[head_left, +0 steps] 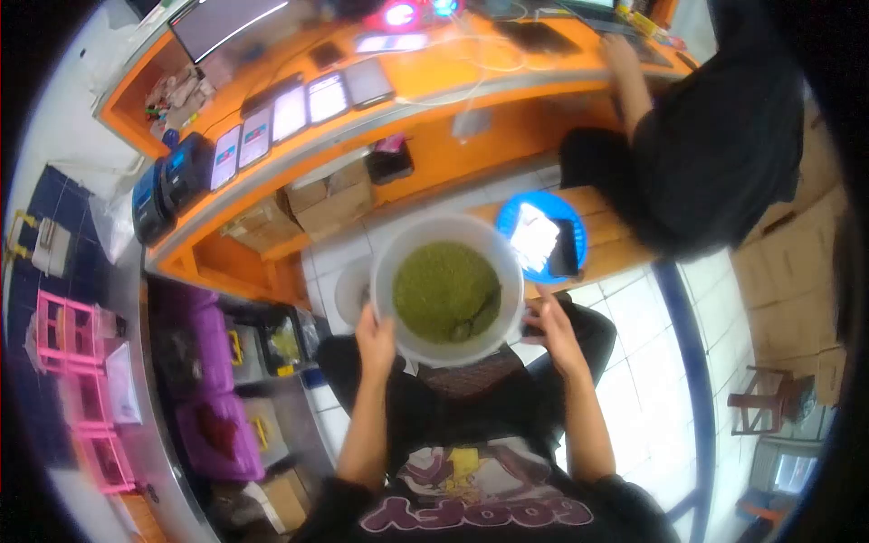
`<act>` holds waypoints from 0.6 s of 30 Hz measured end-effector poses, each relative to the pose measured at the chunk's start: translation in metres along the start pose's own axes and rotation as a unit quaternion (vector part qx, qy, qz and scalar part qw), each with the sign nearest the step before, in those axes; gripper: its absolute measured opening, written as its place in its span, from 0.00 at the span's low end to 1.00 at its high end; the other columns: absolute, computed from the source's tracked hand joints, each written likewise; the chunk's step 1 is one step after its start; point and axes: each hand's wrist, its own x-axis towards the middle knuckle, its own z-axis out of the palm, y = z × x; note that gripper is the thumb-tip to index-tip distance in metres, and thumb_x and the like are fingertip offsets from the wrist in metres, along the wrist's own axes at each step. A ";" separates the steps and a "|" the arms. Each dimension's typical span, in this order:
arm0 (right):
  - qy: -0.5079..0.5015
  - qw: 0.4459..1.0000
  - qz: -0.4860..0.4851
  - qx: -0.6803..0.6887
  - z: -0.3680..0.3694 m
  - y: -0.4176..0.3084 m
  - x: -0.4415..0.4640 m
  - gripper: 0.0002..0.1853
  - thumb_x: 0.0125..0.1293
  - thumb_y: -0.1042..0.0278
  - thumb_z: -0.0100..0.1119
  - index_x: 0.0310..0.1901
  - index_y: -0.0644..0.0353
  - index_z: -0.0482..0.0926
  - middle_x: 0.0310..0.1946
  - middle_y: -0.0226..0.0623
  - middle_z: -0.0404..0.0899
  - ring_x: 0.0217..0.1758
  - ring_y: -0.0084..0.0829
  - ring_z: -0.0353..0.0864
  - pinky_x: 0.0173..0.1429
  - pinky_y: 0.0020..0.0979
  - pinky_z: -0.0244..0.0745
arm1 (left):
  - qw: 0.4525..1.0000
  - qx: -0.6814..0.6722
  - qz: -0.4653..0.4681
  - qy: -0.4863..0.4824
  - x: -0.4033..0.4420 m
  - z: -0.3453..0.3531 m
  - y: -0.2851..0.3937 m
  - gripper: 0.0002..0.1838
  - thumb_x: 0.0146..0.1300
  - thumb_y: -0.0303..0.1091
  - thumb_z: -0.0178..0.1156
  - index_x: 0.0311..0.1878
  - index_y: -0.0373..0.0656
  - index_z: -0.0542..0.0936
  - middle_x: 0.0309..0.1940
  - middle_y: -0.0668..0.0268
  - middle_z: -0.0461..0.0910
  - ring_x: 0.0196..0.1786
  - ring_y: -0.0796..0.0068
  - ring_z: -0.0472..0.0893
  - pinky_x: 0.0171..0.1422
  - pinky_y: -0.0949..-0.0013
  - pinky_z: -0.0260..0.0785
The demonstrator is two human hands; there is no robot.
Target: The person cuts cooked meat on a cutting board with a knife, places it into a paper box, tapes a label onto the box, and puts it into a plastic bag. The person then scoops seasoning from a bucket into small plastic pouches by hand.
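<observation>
A round translucent white tub is above my lap, with a layer of green, fine-grained or ground material in it. Near the lower right inside wall, a dark spoon-like thing lies partly sunk in the green material. My left hand is closed on the tub's left side, thumb by the wall. At the lower right side, my right hand has its fingers bent against the tub; their tips are partly hidden. Behind the tub's left side shows another pale round container.
A blue plastic basket holding white paper and a dark phone sits on a wooden bench. Another person sits at right. An orange counter carries several phones. Purple bins stand at left.
</observation>
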 end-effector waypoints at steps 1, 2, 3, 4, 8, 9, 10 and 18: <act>-0.025 1.000 0.012 -0.013 0.002 0.000 -0.008 0.37 0.77 0.45 0.49 0.77 0.59 0.54 0.69 0.48 0.67 0.64 0.38 0.72 0.57 0.40 0.79 | 1.000 0.006 -0.015 0.005 -0.016 -0.003 0.003 0.23 0.61 0.22 0.50 0.60 0.34 0.76 0.37 0.70 0.78 0.36 0.81 0.76 0.40 0.76 0.68; -0.043 0.997 -0.051 -0.050 0.001 0.025 -0.007 0.36 0.76 0.50 0.52 0.77 0.58 0.54 0.69 0.46 0.67 0.66 0.36 0.71 0.56 0.36 0.80 | 1.000 0.012 -0.020 0.007 -0.032 -0.007 -0.003 0.23 0.60 0.21 0.49 0.60 0.34 0.76 0.36 0.70 0.78 0.33 0.82 0.75 0.38 0.76 0.67; -0.062 0.988 -0.111 -0.088 0.002 0.049 -0.005 0.35 0.76 0.56 0.55 0.77 0.58 0.55 0.68 0.43 0.67 0.68 0.33 0.70 0.55 0.32 0.80 | 0.999 0.018 -0.027 0.012 -0.048 -0.011 -0.008 0.24 0.60 0.20 0.48 0.61 0.34 0.75 0.35 0.71 0.77 0.31 0.83 0.74 0.35 0.77 0.67; -0.053 0.991 -0.085 -0.092 0.013 0.036 -0.019 0.34 0.73 0.69 0.58 0.77 0.58 0.56 0.68 0.39 0.67 0.65 0.28 0.71 0.53 0.28 0.80 | 0.999 0.021 -0.030 0.013 -0.063 -0.013 -0.008 0.24 0.60 0.20 0.48 0.61 0.34 0.75 0.35 0.71 0.77 0.31 0.83 0.74 0.35 0.77 0.67; 0.006 1.000 0.009 0.026 0.018 0.053 -0.055 0.34 0.70 0.81 0.55 0.76 0.56 0.58 0.66 0.35 0.70 0.56 0.23 0.75 0.49 0.25 0.79 | 0.996 0.017 -0.081 -0.013 -0.099 -0.018 -0.012 0.24 0.65 0.21 0.49 0.66 0.36 0.71 0.30 0.72 0.74 0.25 0.86 0.71 0.28 0.79 0.64; 0.001 1.000 0.018 0.024 0.019 0.057 -0.058 0.34 0.70 0.81 0.55 0.76 0.56 0.58 0.66 0.35 0.70 0.56 0.23 0.75 0.49 0.25 0.79 | 0.996 0.036 -0.070 -0.028 -0.104 -0.020 -0.015 0.24 0.67 0.22 0.50 0.67 0.36 0.70 0.29 0.73 0.73 0.23 0.87 0.70 0.27 0.80 0.62; 0.005 0.999 0.023 0.041 0.018 0.059 -0.060 0.33 0.71 0.80 0.55 0.76 0.56 0.58 0.65 0.35 0.71 0.54 0.22 0.75 0.47 0.25 0.79 | 0.994 0.060 -0.086 -0.041 -0.105 -0.022 -0.018 0.24 0.71 0.26 0.51 0.70 0.37 0.68 0.28 0.73 0.72 0.24 0.86 0.70 0.28 0.79 0.64; 0.092 0.970 -0.022 -0.222 -0.051 0.045 0.035 0.13 0.73 0.61 0.58 0.48 0.60 0.83 0.37 0.37 0.85 0.36 0.27 0.80 0.40 0.31 0.76 | 0.993 0.078 -0.085 -0.033 -0.103 -0.013 -0.004 0.25 0.73 0.30 0.53 0.71 0.38 0.68 0.36 0.65 0.79 0.25 0.83 0.73 0.29 0.75 0.68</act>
